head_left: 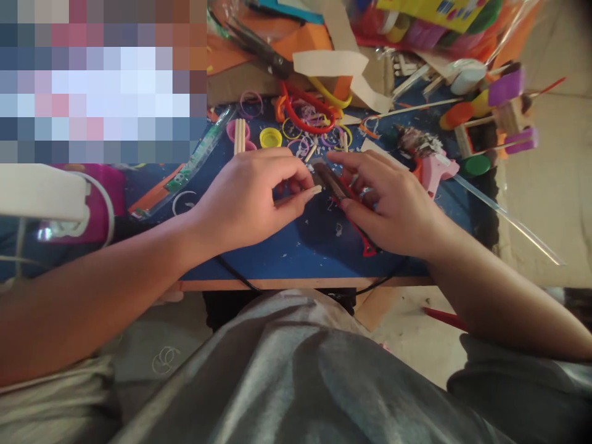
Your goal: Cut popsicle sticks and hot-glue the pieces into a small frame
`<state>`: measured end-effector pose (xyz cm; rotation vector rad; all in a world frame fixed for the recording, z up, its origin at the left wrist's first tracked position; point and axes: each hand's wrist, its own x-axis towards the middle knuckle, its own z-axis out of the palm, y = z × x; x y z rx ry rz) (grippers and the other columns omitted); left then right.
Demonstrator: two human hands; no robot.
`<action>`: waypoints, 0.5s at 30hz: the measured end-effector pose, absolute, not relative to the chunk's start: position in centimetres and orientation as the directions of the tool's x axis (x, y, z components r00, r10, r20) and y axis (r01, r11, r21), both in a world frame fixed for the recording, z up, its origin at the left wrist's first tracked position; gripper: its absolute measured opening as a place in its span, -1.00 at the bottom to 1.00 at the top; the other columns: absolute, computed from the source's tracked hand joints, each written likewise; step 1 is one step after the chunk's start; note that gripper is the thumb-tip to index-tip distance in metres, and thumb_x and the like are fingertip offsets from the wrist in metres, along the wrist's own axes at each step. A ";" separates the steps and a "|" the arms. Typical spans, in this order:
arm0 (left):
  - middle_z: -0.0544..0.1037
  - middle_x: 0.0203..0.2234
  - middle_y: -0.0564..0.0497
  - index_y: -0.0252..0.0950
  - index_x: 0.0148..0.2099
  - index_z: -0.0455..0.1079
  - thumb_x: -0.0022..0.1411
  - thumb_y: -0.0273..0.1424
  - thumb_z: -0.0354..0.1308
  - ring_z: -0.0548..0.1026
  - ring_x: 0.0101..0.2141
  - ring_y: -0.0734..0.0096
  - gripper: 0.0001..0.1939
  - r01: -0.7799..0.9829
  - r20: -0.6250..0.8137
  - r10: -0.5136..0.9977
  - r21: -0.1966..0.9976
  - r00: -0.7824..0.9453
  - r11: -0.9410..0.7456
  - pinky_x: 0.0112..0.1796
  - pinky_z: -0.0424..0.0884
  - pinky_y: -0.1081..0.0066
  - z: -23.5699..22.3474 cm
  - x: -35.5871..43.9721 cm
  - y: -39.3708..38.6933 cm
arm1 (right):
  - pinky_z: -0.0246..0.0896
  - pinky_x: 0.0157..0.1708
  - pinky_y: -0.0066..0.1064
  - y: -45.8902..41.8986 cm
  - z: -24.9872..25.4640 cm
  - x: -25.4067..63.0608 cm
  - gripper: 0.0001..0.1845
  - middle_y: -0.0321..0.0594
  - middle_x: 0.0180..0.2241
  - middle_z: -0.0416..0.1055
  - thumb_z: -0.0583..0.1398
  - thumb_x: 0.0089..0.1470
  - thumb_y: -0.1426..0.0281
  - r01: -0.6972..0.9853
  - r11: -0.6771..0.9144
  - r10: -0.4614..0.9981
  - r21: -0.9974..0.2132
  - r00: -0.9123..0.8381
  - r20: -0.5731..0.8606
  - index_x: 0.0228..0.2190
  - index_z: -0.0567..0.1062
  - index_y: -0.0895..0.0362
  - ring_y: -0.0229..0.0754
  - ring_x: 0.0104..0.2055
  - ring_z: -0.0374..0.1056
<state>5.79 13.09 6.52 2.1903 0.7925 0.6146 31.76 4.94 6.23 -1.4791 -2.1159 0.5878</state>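
Over the blue table (pixel 296 262) my left hand (pixel 250 194) pinches a short pale wooden stick (pixel 316 190) between thumb and fingertips. Just to its right, my right hand (pixel 393 200) grips a red and dark utility knife (pixel 340 188), whose tip points up and left towards the stick. The blade's end is close to the stick, but I cannot tell whether they touch. Behind my left hand stands a small bundle of wooden sticks (pixel 239 135). A yellow bottle cap (pixel 271 138) lies beside it, and shavings are scattered around.
Scissors with red and yellow handles (pixel 308 117) lie at the back among paper scraps. A pink glue gun (pixel 437 172) rests right of my right hand, near a small stick-and-cap model (pixel 490 123). A white lamp-like object (pixel 41 191) stands at left. The table's front edge (pixel 296 283) is near my body.
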 end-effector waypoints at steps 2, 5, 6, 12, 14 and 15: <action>0.69 -0.27 0.00 -0.21 -0.13 0.64 0.43 -0.18 0.39 0.61 -0.24 0.31 -0.80 0.276 0.158 0.716 0.850 0.680 -0.449 -0.07 0.60 0.27 6.8 5.9 13.1 | 0.60 0.09 0.08 5.1 6.4 31.8 -0.32 0.01 0.04 0.62 0.31 0.22 0.47 0.763 0.351 0.934 -0.543 -0.326 0.146 0.35 0.57 0.05 0.13 0.00 0.60; 0.65 -0.33 0.00 -0.26 -0.08 0.66 0.41 -0.09 0.44 0.55 -0.34 0.38 -0.68 0.181 0.080 0.754 0.949 0.653 -0.257 -0.26 0.51 0.35 6.9 6.1 13.1 | 0.58 0.04 0.00 5.5 6.9 31.6 -0.53 0.03 -0.02 0.62 0.32 0.30 0.39 0.753 0.396 0.918 -0.526 -0.307 0.252 0.21 0.67 0.12 0.06 -0.05 0.59; 0.63 -0.36 0.01 -0.27 -0.08 0.67 0.39 -0.06 0.46 0.52 -0.38 0.40 -0.64 0.146 0.057 0.762 0.969 0.645 -0.197 -0.30 0.47 0.36 6.8 6.2 13.2 | 0.57 -0.01 -0.06 5.7 7.1 31.4 -0.58 0.01 -0.04 0.63 0.34 0.32 0.35 0.726 0.409 0.911 -0.554 -0.287 0.296 0.16 0.69 0.12 0.02 -0.09 0.58; 0.56 -0.47 0.05 -0.24 -0.21 0.67 0.24 0.04 0.61 0.42 -0.45 0.46 -0.55 -0.084 0.010 0.740 0.994 0.672 0.063 -0.36 0.37 0.38 5.5 6.8 13.7 | 0.47 -0.33 -0.29 6.6 7.7 28.8 -0.65 -0.16 -0.17 0.68 0.44 0.34 0.14 0.446 0.359 0.933 -0.820 -0.163 0.320 0.03 0.74 0.08 -0.19 -0.32 0.49; 0.56 -0.47 0.05 -0.23 -0.24 0.70 0.20 0.06 0.63 0.42 -0.44 0.46 -0.54 -0.115 -0.001 0.740 0.988 0.672 0.106 -0.36 0.35 0.38 5.3 6.8 13.8 | 0.44 -0.34 -0.30 7.0 7.4 28.2 -0.64 -0.17 -0.21 0.68 0.47 0.31 0.10 0.403 0.347 0.938 -0.847 -0.124 0.325 -0.03 0.76 0.09 -0.20 -0.34 0.47; 0.57 -0.46 0.05 -0.22 -0.24 0.71 0.19 0.06 0.64 0.43 -0.43 0.46 -0.55 -0.122 -0.005 0.746 0.986 0.666 0.116 -0.35 0.36 0.37 5.2 6.8 13.8 | 0.42 -0.35 -0.30 7.2 7.3 28.1 -0.61 -0.18 -0.23 0.68 0.50 0.27 0.06 0.386 0.346 0.938 -0.855 -0.111 0.329 -0.07 0.77 0.10 -0.20 -0.35 0.46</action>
